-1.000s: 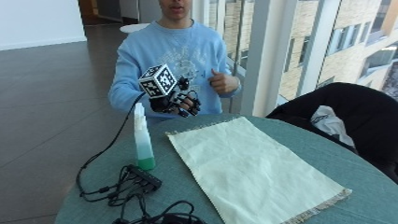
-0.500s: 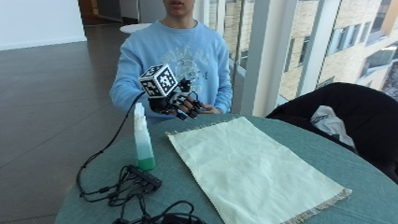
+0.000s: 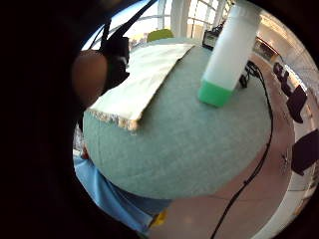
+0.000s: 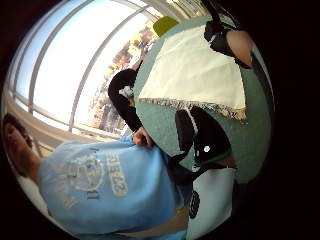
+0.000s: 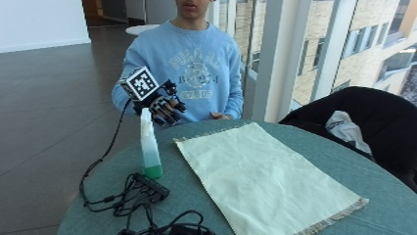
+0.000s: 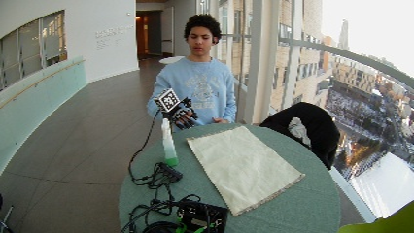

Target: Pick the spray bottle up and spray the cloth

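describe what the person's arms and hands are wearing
The right hand wears a black glove with black straps over the fingers and a cable trailing down from it towards the table. Both arms are covered by the long sleeves of a light blue sweatshirt with pale lettering on the chest. The other hand is bare.

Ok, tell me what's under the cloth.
The cloth lies flat on the round green table, which shows around all its edges. Nothing bulges beneath it, but the covered tabletop itself cannot be seen. The spray bottle stands beside it, not on it.
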